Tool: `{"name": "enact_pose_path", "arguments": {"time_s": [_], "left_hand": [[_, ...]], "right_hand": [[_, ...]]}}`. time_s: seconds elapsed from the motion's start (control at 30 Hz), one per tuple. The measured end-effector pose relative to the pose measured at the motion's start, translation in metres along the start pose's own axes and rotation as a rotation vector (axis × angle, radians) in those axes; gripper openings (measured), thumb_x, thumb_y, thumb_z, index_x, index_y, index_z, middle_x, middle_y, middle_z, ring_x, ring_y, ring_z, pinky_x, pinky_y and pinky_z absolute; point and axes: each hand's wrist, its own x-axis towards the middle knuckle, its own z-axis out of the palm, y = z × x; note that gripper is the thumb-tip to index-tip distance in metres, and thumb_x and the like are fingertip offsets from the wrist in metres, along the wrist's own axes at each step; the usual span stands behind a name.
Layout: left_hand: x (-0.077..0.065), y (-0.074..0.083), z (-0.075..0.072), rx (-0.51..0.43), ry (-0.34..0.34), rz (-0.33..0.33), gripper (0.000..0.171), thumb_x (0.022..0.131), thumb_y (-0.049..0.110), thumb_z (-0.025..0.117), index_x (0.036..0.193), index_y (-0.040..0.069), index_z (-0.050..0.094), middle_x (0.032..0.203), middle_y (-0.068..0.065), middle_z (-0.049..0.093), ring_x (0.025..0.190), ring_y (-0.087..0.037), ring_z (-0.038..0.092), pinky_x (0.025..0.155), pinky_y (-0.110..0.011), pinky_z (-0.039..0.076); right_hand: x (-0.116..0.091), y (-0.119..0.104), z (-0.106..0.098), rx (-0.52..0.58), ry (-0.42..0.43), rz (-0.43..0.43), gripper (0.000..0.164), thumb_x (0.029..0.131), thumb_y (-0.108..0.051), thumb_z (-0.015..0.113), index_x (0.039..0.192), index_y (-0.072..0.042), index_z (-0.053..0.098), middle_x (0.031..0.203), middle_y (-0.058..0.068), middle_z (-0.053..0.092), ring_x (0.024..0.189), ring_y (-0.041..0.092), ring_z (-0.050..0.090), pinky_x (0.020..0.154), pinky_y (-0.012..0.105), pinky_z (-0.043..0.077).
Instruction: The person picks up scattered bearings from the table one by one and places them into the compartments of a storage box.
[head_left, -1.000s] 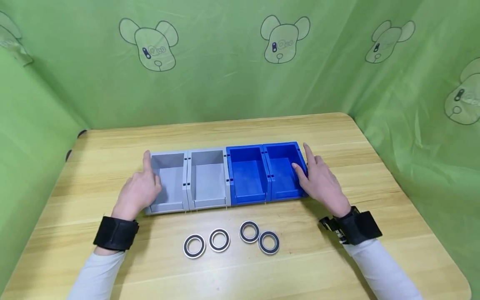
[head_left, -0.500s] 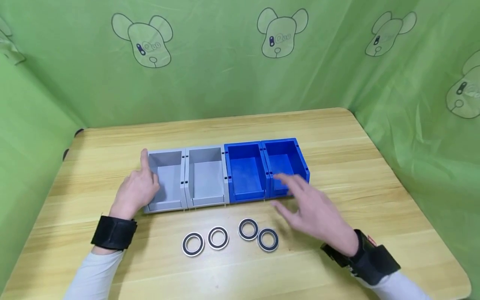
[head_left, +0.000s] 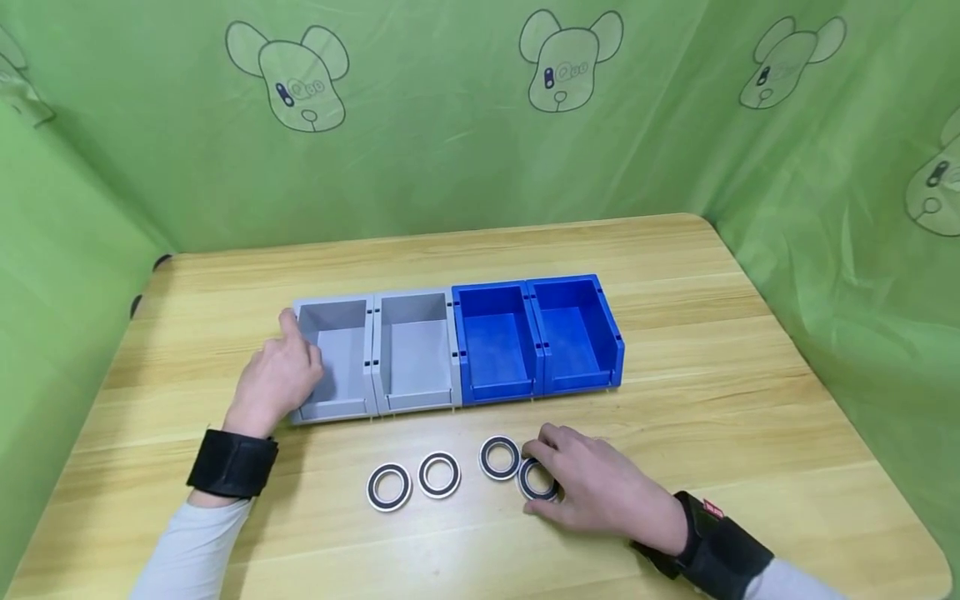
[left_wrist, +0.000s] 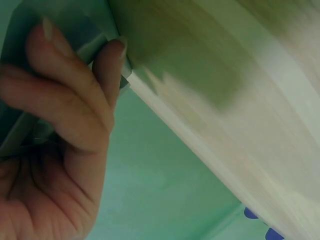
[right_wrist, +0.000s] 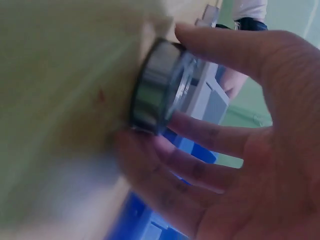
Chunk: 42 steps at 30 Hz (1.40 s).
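Two grey storage bins (head_left: 416,358) and two blue storage bins (head_left: 495,346) stand side by side in a row. My left hand (head_left: 277,375) holds the left wall of the leftmost grey bin (head_left: 341,358), its thumb side over the bin's inside. In the left wrist view its fingers (left_wrist: 75,90) are bent against the bin's dark wall. My right hand (head_left: 592,483) has thumb and fingers around the rightmost ball bearing (head_left: 538,481) on the table. In the right wrist view that hand (right_wrist: 240,125) pinches the bearing's shiny outer rim between thumb and fingertips.
Three more bearings lie in front of the bins: one bearing (head_left: 499,457) right beside the pinched one, a middle bearing (head_left: 439,457) and a left bearing (head_left: 389,505). The wooden table (head_left: 750,400) is enclosed by green fabric walls (head_left: 435,167).
My right hand has left the rightmost blue bin, come down toward the front and taken hold of the rightmost bearing. My left hand stays at the grey bin, its index finger now more bent.
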Motion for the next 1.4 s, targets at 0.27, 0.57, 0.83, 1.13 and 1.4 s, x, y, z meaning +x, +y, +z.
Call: {"name": "enact_pose_path", "arguments": {"time_s": [0.27, 0.57, 0.83, 1.13, 1.4], "left_hand": [[0.000, 0.001, 0.000, 0.015, 0.022, -0.012, 0.040, 0.100, 0.018, 0.035, 0.124, -0.014, 0.031, 0.064, -0.015, 0.049, 0.047, -0.026, 0.048, 0.040, -0.034, 0.036], [0.001, 0.001, 0.001, 0.008, 0.017, -0.018, 0.042, 0.100, 0.018, 0.034, 0.126, -0.015, 0.030, 0.065, -0.017, 0.050, 0.048, -0.026, 0.049, 0.040, -0.034, 0.036], [0.000, 0.001, 0.001, 0.009, 0.024, -0.020, 0.039, 0.100, 0.019, 0.035, 0.122, -0.013, 0.032, 0.067, -0.019, 0.051, 0.050, -0.028, 0.050, 0.042, -0.035, 0.036], [0.000, 0.001, 0.001, 0.010, 0.022, -0.021, 0.038, 0.100, 0.018, 0.035, 0.122, -0.013, 0.032, 0.066, -0.018, 0.051, 0.049, -0.027, 0.049, 0.041, -0.035, 0.036], [0.000, 0.001, 0.001, 0.010, 0.020, -0.021, 0.038, 0.100, 0.018, 0.035, 0.121, -0.013, 0.032, 0.067, -0.019, 0.051, 0.050, -0.028, 0.050, 0.042, -0.036, 0.037]], "right_hand": [[-0.001, -0.001, 0.006, -0.010, 0.079, -0.055, 0.048, 0.080, -0.038, 0.082, 0.112, -0.003, 0.071, 0.096, 0.002, 0.058, 0.082, 0.011, 0.049, 0.064, 0.021, 0.047], [-0.003, -0.001, -0.007, 0.032, 0.038, -0.027, 0.047, 0.080, -0.035, 0.081, 0.116, -0.004, 0.073, 0.094, 0.000, 0.054, 0.080, 0.009, 0.045, 0.062, 0.018, 0.043], [-0.006, 0.006, -0.033, -0.008, 0.111, 0.008, 0.047, 0.082, -0.030, 0.082, 0.119, -0.003, 0.074, 0.094, 0.002, 0.056, 0.080, 0.008, 0.047, 0.062, 0.017, 0.044], [-0.005, 0.015, -0.057, -0.065, 0.245, -0.008, 0.049, 0.082, -0.025, 0.082, 0.124, -0.003, 0.072, 0.103, 0.007, 0.057, 0.093, 0.016, 0.054, 0.068, 0.020, 0.050], [0.002, 0.026, -0.075, -0.056, 0.337, -0.018, 0.050, 0.080, -0.020, 0.078, 0.126, -0.001, 0.070, 0.107, 0.011, 0.059, 0.095, 0.020, 0.059, 0.064, 0.021, 0.049]]}}
